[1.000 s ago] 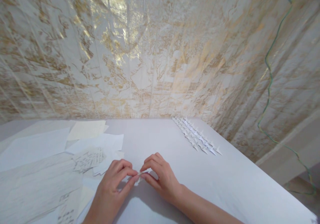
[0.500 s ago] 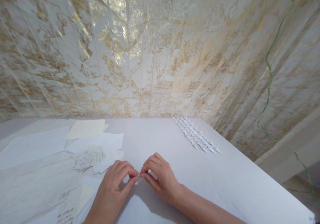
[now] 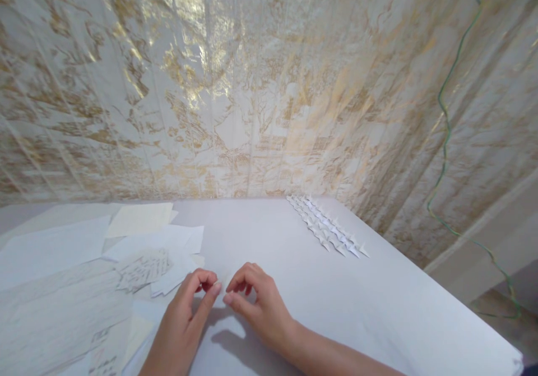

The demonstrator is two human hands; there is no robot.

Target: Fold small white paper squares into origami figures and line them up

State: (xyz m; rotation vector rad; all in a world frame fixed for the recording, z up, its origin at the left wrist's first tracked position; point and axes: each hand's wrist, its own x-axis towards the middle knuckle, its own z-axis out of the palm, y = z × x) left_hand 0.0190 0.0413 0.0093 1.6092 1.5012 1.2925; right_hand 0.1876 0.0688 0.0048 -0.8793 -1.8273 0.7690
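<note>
My left hand [image 3: 189, 311] is closed in a pinch just above the table, thumb against index finger. A tiny pale bit, seemingly white paper, shows at its fingertips, mostly hidden. A short gap to the right, my right hand [image 3: 259, 306] has its fingers curled and its thumb tip close to the index finger; whatever is between them, if anything, I cannot make out. Farther back on the right lie rows of small folded white paper shapes [image 3: 325, 224] with pointed ends, resembling cranes, lined up close together.
Loose sheets cover the left of the white table [image 3: 361, 309], among them a large lined sheet [image 3: 54, 314], a scrap with handwriting [image 3: 145, 267] and a cream sheet [image 3: 140, 219]. Behind stands a gold-patterned wall covering [image 3: 235, 112]. A green cable [image 3: 443, 135] hangs at the right.
My hands, whose fingertips met around a small pale piece, have come apart slightly. The left has drawn back to the left. The view has shifted a little.
</note>
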